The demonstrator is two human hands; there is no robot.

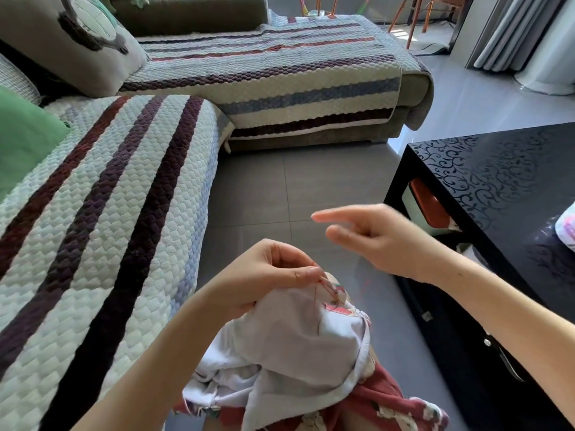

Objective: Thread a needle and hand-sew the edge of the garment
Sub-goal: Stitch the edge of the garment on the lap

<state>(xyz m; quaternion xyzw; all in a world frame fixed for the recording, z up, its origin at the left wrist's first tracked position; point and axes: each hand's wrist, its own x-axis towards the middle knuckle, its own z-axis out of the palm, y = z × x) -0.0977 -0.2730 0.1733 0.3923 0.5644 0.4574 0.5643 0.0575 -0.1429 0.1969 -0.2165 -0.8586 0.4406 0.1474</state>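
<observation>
A white garment (295,346) lies bunched in my lap, its hemmed edge running down the right side. My left hand (267,275) grips the cloth's top fold and pinches a red thread (325,286) between thumb and fingertips. The thread runs down to a small stitched patch near the edge. My right hand (373,234) hovers above and to the right of the garment, apart from it, with index finger stretched out leftward and the other fingers loosely bent. I cannot make out the needle; a faint red strand shows below the right hand.
A quilted striped sofa cover (102,213) lies to my left with a green cushion (25,141). A black patterned coffee table (497,188) stands close on the right, scissors (504,359) on its lower shelf. Grey tiled floor (295,188) stretches ahead. Red floral fabric (389,402) covers my lap.
</observation>
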